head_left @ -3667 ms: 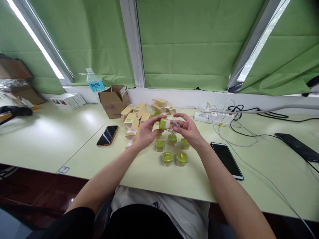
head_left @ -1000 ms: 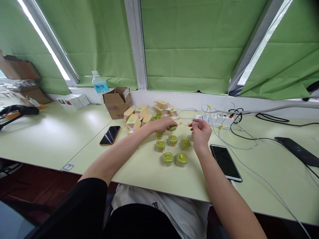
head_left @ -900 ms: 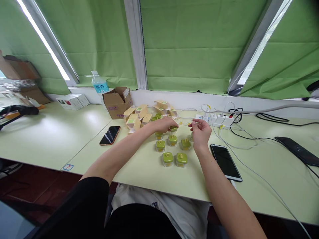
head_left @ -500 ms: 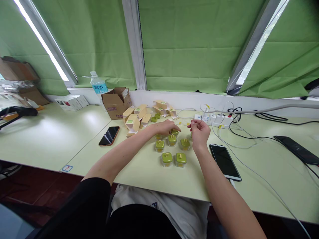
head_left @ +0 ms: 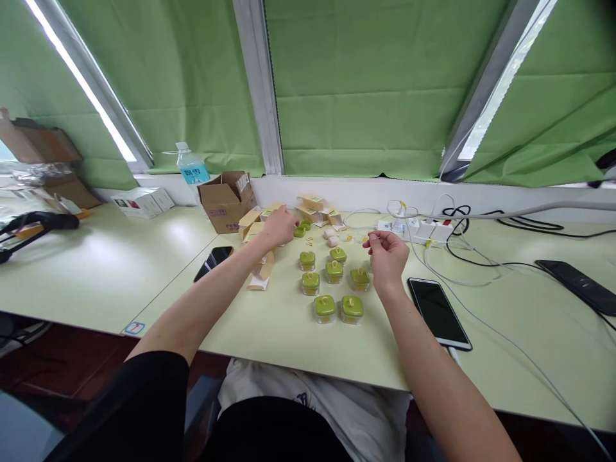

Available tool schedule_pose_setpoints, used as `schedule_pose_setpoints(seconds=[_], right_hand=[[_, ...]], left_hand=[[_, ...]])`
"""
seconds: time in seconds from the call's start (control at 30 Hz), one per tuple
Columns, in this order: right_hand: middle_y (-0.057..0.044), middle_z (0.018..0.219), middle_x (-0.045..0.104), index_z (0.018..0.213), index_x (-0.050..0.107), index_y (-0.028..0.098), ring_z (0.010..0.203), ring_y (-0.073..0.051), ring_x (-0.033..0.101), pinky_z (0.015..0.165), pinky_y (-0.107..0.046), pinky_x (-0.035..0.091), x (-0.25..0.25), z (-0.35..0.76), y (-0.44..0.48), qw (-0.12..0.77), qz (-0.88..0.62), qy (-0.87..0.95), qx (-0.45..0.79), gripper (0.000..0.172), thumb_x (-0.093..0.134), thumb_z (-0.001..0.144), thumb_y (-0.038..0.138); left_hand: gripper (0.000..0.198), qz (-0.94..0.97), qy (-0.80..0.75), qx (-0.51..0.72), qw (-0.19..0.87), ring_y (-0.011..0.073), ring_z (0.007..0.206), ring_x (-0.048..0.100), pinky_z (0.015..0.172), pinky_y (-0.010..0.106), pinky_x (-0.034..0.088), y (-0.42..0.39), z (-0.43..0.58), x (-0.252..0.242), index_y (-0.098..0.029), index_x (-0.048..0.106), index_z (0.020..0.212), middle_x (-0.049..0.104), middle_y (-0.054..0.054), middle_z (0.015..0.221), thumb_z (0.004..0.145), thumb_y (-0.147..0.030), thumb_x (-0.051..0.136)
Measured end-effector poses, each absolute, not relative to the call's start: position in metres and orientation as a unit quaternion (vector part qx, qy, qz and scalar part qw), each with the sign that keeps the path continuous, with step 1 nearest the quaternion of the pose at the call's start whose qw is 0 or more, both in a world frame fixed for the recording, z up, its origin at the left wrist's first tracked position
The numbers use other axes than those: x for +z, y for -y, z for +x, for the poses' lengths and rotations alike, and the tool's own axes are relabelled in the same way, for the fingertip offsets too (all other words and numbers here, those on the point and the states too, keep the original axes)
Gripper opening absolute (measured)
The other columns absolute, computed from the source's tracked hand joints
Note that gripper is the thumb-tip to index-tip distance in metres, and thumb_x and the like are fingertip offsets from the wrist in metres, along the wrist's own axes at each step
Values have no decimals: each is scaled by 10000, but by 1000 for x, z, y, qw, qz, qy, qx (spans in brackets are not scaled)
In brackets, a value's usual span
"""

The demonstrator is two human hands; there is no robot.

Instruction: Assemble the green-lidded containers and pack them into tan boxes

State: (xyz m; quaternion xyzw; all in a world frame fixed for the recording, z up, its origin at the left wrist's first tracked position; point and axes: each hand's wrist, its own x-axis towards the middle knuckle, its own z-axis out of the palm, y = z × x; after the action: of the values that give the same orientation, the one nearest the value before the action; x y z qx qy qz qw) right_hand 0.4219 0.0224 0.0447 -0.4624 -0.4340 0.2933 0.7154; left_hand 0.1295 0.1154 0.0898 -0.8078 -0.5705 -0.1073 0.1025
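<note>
Several small clear jars with green lids [head_left: 333, 271] stand in rows on the pale green table [head_left: 289, 333]. My left hand [head_left: 279, 225] reaches far over a pile of small yellow cartons [head_left: 312, 203] behind the jars; its fingers are hidden behind the back of the hand. My right hand [head_left: 385, 254] hovers just right of the jars, thumb and forefinger pinched on something tiny that I cannot make out. Loose green lids [head_left: 302, 228] and small pale pieces [head_left: 331, 239] lie between the cartons and the jars.
An open cardboard box [head_left: 226, 199] and a water bottle [head_left: 190, 168] stand at the back left. One phone [head_left: 214, 260] lies under my left forearm, another [head_left: 439, 312] right of the jars. A power strip [head_left: 418, 229] with cables and a black device [head_left: 577, 285] sit to the right.
My left hand set a green-lidded jar down in the back row, then moved away left and back to the yellow cartons. My right hand has stayed pinched in place.
</note>
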Motion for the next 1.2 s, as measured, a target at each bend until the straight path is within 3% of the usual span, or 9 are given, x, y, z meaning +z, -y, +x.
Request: schedule_pose_setpoints(seconds=[0.13,0.27,0.5,0.63,0.73,0.8,1.0,1.2], right_hand=[[-26,710,737,890,752,224,691,-209,681,682,-354,504,44,421,-21,706,-467,451,283,241,771,844,460],[-25,705,743,889,747,216,694,-207,693,686,-345,517,45,420,-20,692,-483,460,275,261,752,855,475],[-29,756,775,874,739,227,683,-205,693,722,-343,501,48,416,-10,615,-515,553,227,210,680,938,418],[-40,884,837,963,781,248,822,-234,746,793,-349,500,57,409,-5,469,-560,666,151,173,625,1011,307],[-69,1013,868,1075,829,256,984,-272,776,895,-382,493,73,395,-11,277,-584,761,52,260,573,1045,221],[-87,1134,875,1169,841,252,1089,-276,785,1020,-408,473,83,382,-21,135,-558,818,3,339,554,1029,136],[-116,1308,854,1347,831,275,1282,-309,757,1186,-448,429,92,336,-79,17,-548,836,22,509,690,917,42],[-101,1326,846,1335,823,306,1319,-329,748,1222,-483,442,79,306,-124,-27,-558,828,52,465,755,909,131]], left_hand=[[201,-807,577,-66,112,436,1302,600,1060,530,496,-124,147,69,-123,846,969,793,235,978,818,-100,717],[253,-780,612,-46,120,469,1390,513,1135,595,403,-138,169,50,-55,841,1022,794,296,1065,866,-101,646],[331,-744,657,-49,114,454,1374,511,1107,571,372,-145,181,43,-44,842,1047,785,307,1086,932,-55,531],[348,-745,649,-87,125,456,1374,499,1074,571,386,-121,176,49,-128,825,1156,766,266,1188,1016,-136,507],[354,-736,636,-174,152,461,1362,513,1049,591,420,-93,167,53,-217,771,1279,688,246,1354,1083,-228,476],[291,-731,615,-260,142,431,1296,566,1029,571,465,-76,159,54,-242,744,1239,666,219,1316,1089,-243,494],[60,-708,515,-478,-73,269,992,710,874,416,586,-58,134,50,-242,624,1074,678,112,1143,1030,-282,626],[311,-628,415,-587,-300,165,744,700,706,288,559,-61,135,47,-225,598,889,687,19,863,864,-428,832]])
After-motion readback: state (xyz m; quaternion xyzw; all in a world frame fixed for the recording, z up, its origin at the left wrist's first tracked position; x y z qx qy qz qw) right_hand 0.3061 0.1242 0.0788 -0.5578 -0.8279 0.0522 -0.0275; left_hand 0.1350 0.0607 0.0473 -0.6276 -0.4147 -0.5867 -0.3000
